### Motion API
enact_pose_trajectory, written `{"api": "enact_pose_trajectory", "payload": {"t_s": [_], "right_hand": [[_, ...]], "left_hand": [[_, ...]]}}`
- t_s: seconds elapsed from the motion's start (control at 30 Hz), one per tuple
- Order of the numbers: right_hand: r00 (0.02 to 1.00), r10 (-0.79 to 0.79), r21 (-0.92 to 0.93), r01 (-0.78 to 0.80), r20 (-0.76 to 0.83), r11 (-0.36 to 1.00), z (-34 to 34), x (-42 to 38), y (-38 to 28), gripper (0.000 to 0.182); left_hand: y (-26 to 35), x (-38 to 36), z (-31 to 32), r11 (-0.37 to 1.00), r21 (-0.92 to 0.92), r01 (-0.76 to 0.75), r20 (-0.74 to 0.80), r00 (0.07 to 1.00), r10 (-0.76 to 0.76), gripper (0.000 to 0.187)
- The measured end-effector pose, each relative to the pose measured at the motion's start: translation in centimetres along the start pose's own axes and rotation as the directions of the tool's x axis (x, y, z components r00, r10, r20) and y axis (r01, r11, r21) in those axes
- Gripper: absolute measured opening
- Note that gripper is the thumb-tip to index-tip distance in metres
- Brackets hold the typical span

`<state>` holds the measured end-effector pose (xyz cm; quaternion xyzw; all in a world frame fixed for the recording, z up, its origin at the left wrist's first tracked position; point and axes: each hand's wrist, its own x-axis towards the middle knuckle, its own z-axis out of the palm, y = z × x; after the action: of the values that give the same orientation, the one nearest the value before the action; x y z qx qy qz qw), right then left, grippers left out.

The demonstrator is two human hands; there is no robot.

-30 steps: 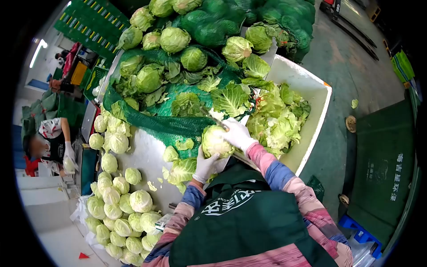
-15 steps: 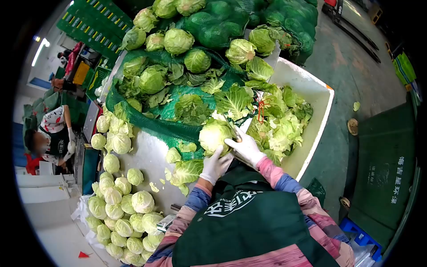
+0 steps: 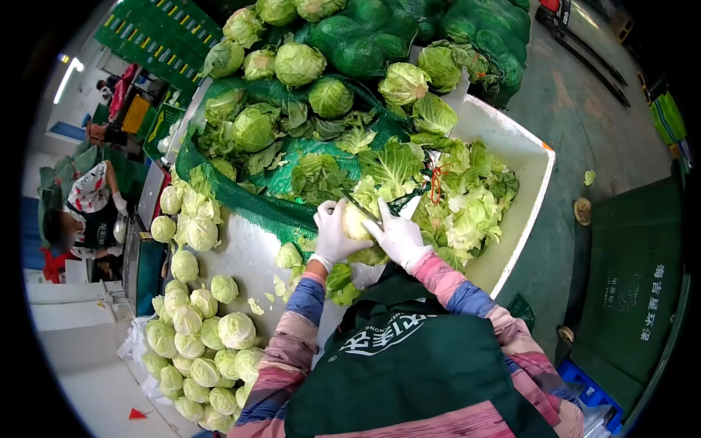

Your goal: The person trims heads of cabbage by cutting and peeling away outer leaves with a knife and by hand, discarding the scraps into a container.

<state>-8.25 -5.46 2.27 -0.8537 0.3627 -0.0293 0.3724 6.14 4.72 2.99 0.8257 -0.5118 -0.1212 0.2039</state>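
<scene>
A pale green cabbage (image 3: 355,223) sits between my two white-gloved hands over the table. My left hand (image 3: 332,235) is curled around its left side, gripping it. In my right hand (image 3: 399,238) is a knife (image 3: 361,206), its dark narrow blade lying slantwise across the top of the cabbage. My right fingers are closed on the handle, most of which they hide. Loose green leaves (image 3: 341,283) lie just below the cabbage, by my left wrist. Beyond my hands a large outer leaf (image 3: 393,164) rests on the green mesh bag (image 3: 252,208).
A white bin (image 3: 522,212) of cut leaves stands at right. Trimmed cabbages (image 3: 208,350) are piled at lower left. Untrimmed cabbages (image 3: 299,64) and full net bags (image 3: 365,36) lie at the back. A co-worker (image 3: 95,204) stands at far left.
My left hand has moved up and left around the cabbage, which has turned to show a paler side. The knife blade now lies over its top. Leaves near my left wrist have shifted.
</scene>
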Motion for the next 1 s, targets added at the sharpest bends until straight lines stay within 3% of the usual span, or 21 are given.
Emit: {"api": "enact_pose_trajectory", "payload": {"t_s": [0.1, 0.17, 0.27, 0.3, 0.4, 0.43, 0.53, 0.57, 0.67, 0.73, 0.8, 0.87, 0.9, 0.93, 1.0], "right_hand": [[0.998, 0.025, -0.053, -0.028, -0.065, 0.998, 0.9, 1.5, 0.5, 0.077], [1.000, -0.007, -0.088, 0.005, -0.023, 0.996, 0.6, 1.8, 0.9, 0.078], [0.996, -0.087, -0.179, 0.092, 0.035, 0.980, 0.0, 1.3, 0.3, 0.075], [0.993, -0.103, -0.217, 0.112, 0.054, 0.970, -0.2, 1.1, 0.0, 0.074], [0.987, -0.101, -0.244, 0.130, 0.127, 0.961, -0.8, 0.7, -0.7, 0.069], [0.990, -0.125, -0.267, 0.136, 0.059, 0.954, -0.3, 0.7, -0.4, 0.067], [0.990, -0.138, -0.288, 0.134, 0.008, 0.948, 0.0, 1.0, 0.0, 0.066], [0.993, -0.121, -0.305, 0.113, -0.007, 0.946, 0.1, 1.1, 0.0, 0.063], [0.988, -0.154, -0.356, 0.140, -0.011, 0.924, 0.3, 1.8, 0.5, 0.059], [1.000, -0.002, -0.230, -0.002, -0.018, 0.973, -0.7, 3.4, 1.7, 0.048], [0.993, 0.076, 0.031, -0.073, -0.091, 0.997, -2.9, 4.7, 3.9, 0.044], [0.980, 0.197, -0.105, -0.197, -0.012, 0.975, -2.9, 5.5, 7.4, 0.042], [0.972, 0.227, -0.135, -0.233, -0.055, 0.963, -2.4, 5.4, 9.1, 0.042], [0.972, 0.220, -0.173, -0.232, -0.082, 0.957, -1.9, 5.5, 10.2, 0.043], [0.976, 0.165, -0.194, -0.190, -0.142, 0.962, -2.4, 4.9, 9.3, 0.051]], "left_hand": [[-0.5, 0.0, 1.7, 0.993, -0.112, -0.044, -0.033, 0.999, 0.041, 0.107], [-0.7, -0.2, 2.1, 0.983, -0.164, -0.078, -0.042, 0.997, 0.072, 0.110], [-0.6, -0.5, 2.4, 0.966, -0.248, 0.072, -0.039, 0.996, -0.084, 0.114], [-0.4, -0.2, 2.7, 0.981, -0.194, 0.000, -0.084, 0.996, -0.016, 0.110], [0.1, 0.1, 3.3, 0.984, -0.165, 0.071, -0.059, 0.995, -0.081, 0.107], [0.0, 0.2, 3.8, 0.995, -0.102, -0.017, -0.157, 0.988, 0.001, 0.102], [0.5, 0.5, 3.7, 0.994, -0.110, 0.003, -0.151, 0.988, -0.020, 0.100], [0.7, 0.5, 3.7, 0.994, -0.102, 0.039, -0.152, 0.987, -0.055, 0.091], [1.1, 0.4, 4.3, 0.995, -0.070, 0.076, -0.185, 0.979, -0.088, 0.101], [2.2, -0.3, 4.0, 0.992, -0.084, 0.092, -0.188, 0.976, -0.106, 0.105], [3.0, -1.9, 3.4, 0.997, -0.061, 0.051, -0.187, 0.980, -0.061, 0.109], [2.0, -2.8, 3.0, 0.993, -0.116, 0.000, -0.153, 0.988, -0.018, 0.112], [0.8, -3.4, 3.4, 0.962, -0.271, 0.036, -0.158, 0.984, -0.081, 0.113], [-0.5, -4.0, 3.7, 0.904, -0.420, 0.074, -0.153, 0.977, -0.151, 0.113], [-2.2, -5.0, 3.4, 0.875, -0.465, 0.134, -0.096, 0.975, -0.200, 0.113]]}}
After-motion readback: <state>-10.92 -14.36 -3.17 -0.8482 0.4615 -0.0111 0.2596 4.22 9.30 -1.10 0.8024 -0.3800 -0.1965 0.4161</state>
